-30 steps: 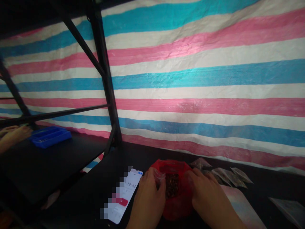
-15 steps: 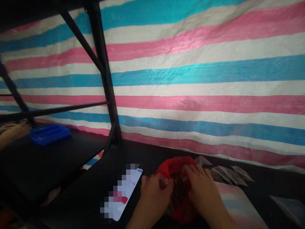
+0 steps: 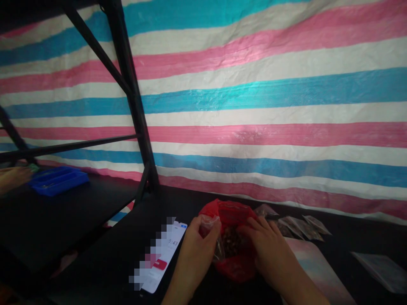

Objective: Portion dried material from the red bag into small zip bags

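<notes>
So, the work in hand sits at the mouth of a crumpled red plastic bag [image 3: 227,212], which lies on the black table [image 3: 178,203] in front of you, with a mass of dark brown granules [image 3: 232,241] showing inside it. Your left hand [image 3: 199,250] is raised at the bag's near edge, its grip closed, thumb and fingers pinching the top of a small clear plastic pouch [image 3: 206,224]. The pouch's lower end hangs just beside the granules, though you cannot tell from this view whether it holds any. Your right hand [image 3: 270,250] reaches in from the other side, palm down, its grip partly open and its fingers curled over the granules; whether they have hold of any is hidden too. A smartphone [image 3: 162,258] with a blurred screen lies just left of your left hand. Beyond your right hand, a row of small flat translucent packets [image 3: 295,226] lies along the table's far edge, and a pale pad [image 3: 314,267] lies nearer you. A clear plastic sleeve [image 3: 383,271] sits further right. Off to the left, a black metal shelf frame [image 3: 127,84] stands before a pink, blue and white striped tarpaulin [image 3: 254,101], and another person's hand [image 3: 12,178] lies near a bright blue plastic tray [image 3: 57,181].
</notes>
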Demonstrator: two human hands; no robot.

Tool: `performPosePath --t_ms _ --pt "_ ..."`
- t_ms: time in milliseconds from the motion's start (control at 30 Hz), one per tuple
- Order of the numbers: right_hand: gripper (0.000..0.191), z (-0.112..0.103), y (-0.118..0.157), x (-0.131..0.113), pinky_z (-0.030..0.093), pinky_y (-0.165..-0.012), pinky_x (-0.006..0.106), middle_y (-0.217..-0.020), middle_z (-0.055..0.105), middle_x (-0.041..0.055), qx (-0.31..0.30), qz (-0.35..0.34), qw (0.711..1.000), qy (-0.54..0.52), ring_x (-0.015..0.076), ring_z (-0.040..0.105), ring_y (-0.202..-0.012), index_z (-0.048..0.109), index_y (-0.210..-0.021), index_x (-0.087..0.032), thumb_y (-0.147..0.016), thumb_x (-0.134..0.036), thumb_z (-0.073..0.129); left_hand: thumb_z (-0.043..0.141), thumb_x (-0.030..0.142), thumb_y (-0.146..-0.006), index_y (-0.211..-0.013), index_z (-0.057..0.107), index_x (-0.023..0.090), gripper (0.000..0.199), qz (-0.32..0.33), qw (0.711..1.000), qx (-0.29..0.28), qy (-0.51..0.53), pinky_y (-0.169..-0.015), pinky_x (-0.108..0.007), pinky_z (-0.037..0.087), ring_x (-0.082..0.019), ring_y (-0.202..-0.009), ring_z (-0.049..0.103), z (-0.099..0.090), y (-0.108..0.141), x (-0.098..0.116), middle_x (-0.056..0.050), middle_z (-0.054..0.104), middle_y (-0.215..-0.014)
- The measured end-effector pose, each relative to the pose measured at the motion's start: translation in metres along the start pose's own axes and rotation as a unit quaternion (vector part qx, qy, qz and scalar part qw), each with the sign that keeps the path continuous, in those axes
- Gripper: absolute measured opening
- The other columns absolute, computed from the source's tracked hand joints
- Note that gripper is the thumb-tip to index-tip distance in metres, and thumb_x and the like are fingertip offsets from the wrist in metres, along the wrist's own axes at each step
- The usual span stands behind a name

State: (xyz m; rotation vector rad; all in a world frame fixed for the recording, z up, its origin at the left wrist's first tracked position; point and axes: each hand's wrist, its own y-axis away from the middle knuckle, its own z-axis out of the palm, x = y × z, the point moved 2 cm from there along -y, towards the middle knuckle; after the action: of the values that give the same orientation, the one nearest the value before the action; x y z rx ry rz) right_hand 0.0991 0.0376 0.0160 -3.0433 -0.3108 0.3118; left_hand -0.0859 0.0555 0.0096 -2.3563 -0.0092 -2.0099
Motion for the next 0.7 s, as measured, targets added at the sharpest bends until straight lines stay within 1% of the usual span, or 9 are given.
performPosePath --t_ms 133,267,367,467,567,700 --pt "0.072 -0.011 0.01 0.0 0.037 -0.115 0.056 -0.148 0.065 0.0131 -0.022 0.015 0.999 0.032 0.0404 0.05 -0.14 0.076 -0.129 -0.018 -0.071 0.011 0.046 0.065 0.059 -0.083 -0.085 0.068 0.021 0.039 0.038 0.997 0.036 -0.05 -0.08 -0.04 0.05 -0.03 -0.089 0.068 -0.004 -0.003 -0.001 -0.008 0.072 -0.089" --pt "0.069 -0.027 0.023 0.001 0.042 -0.111 0.056 -0.141 0.069 0.0143 -0.036 0.046 0.997 0.056 0.0398 0.056 -0.132 0.075 -0.13 -0.018 -0.075 0.011 0.045 0.06 0.053 -0.085 -0.08 0.066 0.022 0.032 0.065 0.991 0.059 -0.096 -0.082 -0.043 0.048 -0.029 -0.086 0.066 -0.003 0.0 0.001 -0.007 0.067 -0.088" --pt "0.061 -0.034 0.03 0.006 0.042 -0.113 0.057 -0.137 0.07 0.017 -0.049 0.065 0.994 0.075 0.0412 0.056 -0.134 0.078 -0.124 -0.016 -0.077 0.008 0.048 0.058 0.049 -0.086 -0.078 0.064 0.023 0.028 0.083 0.987 0.063 -0.121 -0.082 -0.042 0.047 -0.028 -0.086 0.063 -0.001 0.002 0.002 -0.006 0.063 -0.089" --pt "0.052 -0.038 0.036 0.015 0.044 -0.111 0.06 -0.132 0.072 0.0166 -0.022 0.066 0.995 0.072 0.0426 0.057 -0.134 0.081 -0.115 -0.021 -0.08 0.003 0.052 0.057 0.047 -0.085 -0.076 0.063 0.024 0.026 0.09 0.984 0.067 -0.14 -0.081 -0.042 0.046 -0.028 -0.085 0.061 0.0 0.002 0.003 -0.006 0.061 -0.089" --pt "0.054 -0.036 0.037 0.024 0.045 -0.109 0.061 -0.132 0.073 0.0121 0.014 0.048 0.998 0.049 0.0401 0.059 -0.131 0.08 -0.113 -0.027 -0.077 0.003 0.053 0.055 0.049 -0.086 -0.077 0.063 0.024 0.028 0.089 0.982 0.068 -0.15 -0.08 -0.042 0.048 -0.028 -0.085 0.061 0.0 0.001 0.002 -0.006 0.06 -0.088" --pt "0.06 -0.025 0.032 0.031 0.047 -0.104 0.058 -0.128 0.071 0.0108 0.071 0.007 0.997 0.027 0.0354 0.06 -0.12 0.076 -0.119 -0.026 -0.076 0.006 0.048 0.058 0.046 -0.086 -0.077 0.064 0.023 0.026 0.08 0.982 0.059 -0.158 -0.08 -0.042 0.051 -0.027 -0.082 0.062 0.002 0.001 -0.006 -0.006 0.06 -0.088"
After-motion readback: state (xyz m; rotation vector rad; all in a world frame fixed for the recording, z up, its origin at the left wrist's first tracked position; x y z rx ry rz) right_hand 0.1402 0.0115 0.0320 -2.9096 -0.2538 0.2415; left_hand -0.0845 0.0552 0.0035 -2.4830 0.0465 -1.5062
